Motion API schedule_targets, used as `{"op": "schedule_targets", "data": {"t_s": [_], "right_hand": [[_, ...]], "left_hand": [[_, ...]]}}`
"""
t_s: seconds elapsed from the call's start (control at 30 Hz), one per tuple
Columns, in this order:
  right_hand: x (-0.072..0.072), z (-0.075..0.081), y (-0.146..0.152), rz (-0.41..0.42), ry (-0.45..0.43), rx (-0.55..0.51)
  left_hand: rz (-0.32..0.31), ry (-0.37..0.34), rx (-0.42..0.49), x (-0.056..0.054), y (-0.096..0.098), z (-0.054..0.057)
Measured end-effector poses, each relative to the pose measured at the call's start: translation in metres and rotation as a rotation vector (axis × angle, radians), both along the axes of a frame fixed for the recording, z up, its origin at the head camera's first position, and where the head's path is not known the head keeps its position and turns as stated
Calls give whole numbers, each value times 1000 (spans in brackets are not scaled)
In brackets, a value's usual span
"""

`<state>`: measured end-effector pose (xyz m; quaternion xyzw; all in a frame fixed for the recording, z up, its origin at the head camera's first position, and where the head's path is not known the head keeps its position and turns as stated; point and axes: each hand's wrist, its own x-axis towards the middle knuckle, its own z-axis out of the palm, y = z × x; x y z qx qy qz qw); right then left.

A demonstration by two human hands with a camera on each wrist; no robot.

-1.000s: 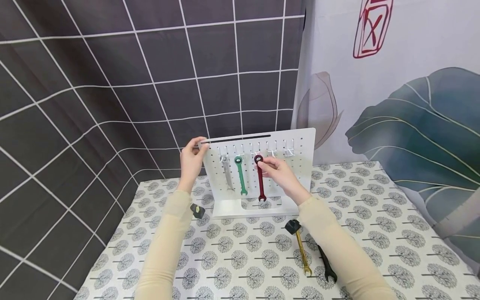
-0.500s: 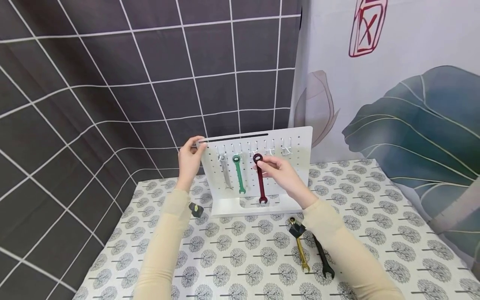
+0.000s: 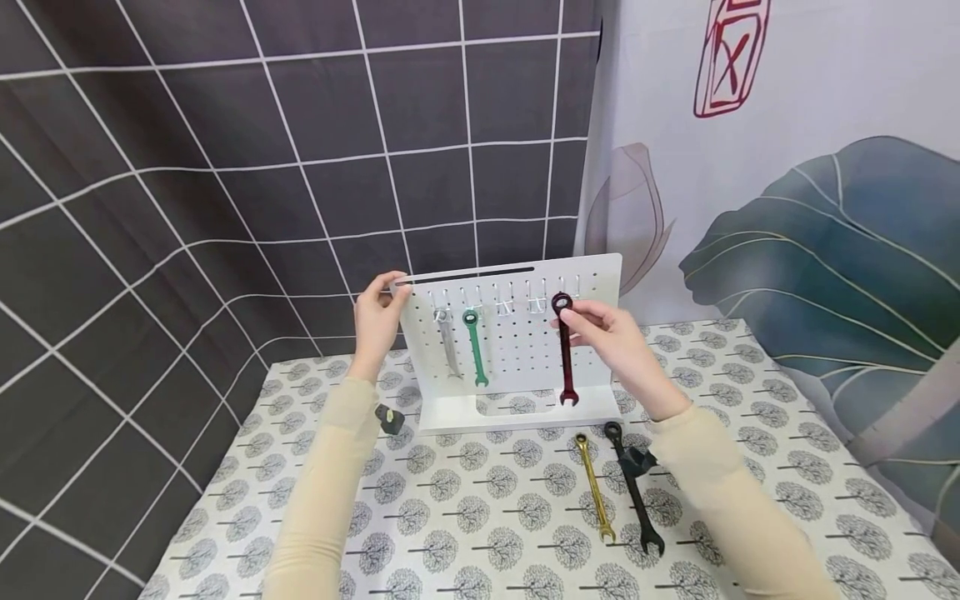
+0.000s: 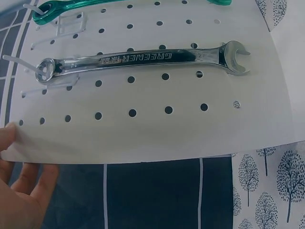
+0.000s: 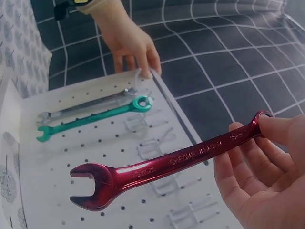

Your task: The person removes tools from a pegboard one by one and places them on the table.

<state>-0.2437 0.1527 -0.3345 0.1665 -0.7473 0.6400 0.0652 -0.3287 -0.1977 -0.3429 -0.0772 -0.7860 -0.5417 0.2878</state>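
A red combination wrench [image 3: 566, 358] hangs down from my right hand [image 3: 611, 337], pinched at its ring end between thumb and fingers. In the right wrist view, the wrench [image 5: 162, 164] stands clear of the pegboard's hooks, open jaw pointing away from the hand. My left hand [image 3: 377, 325] grips the upper left corner of the white pegboard [image 3: 525, 354], thumb on the front. On the board's hooks hang a silver wrench [image 4: 138, 59] at the far left and a green wrench [image 3: 476, 350] beside it.
Wire hooks [image 3: 537, 298] without tools line the board's right half. On the tree-print tablecloth [image 3: 480, 533] lie a gold wrench [image 3: 595, 487] and a black wrench [image 3: 636, 500], partly behind the right wrist's camera [image 3: 637, 461]. A dark gridded curtain [image 3: 300, 125] stands behind.
My right hand has moved right with the red wrench, away from the middle hook toward the board's right end. The left hand still holds the corner. The gold and black wrenches are more exposed.
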Motion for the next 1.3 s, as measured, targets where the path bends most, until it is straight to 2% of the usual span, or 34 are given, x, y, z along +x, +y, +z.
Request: {"op": "schedule_targets", "data": {"t_s": [0.3,0.53,0.7,0.8,1.03,1.17,1.3], "right_hand": [[18,13,41,-56,86,-49],[30,20,68,-53,138,-174],[37,24,85,-72,143,-220],[41,25,93,-97,142,-211],[48,19,106,-172,107,-127],[50,11,112,-170,82,-120],[51,0,120,-131,65,-124]], "left_hand": [[-1,4,7,0,1,1],[-3,11,-10,-1,2,3],[6,6,-10,-1,2,2],[11,3,-7,-1,1,1],[4,2,-2,0,-1,-1],[10,2,-9,0,-1,-1],[15,-7,-19,1,0,0]]}}
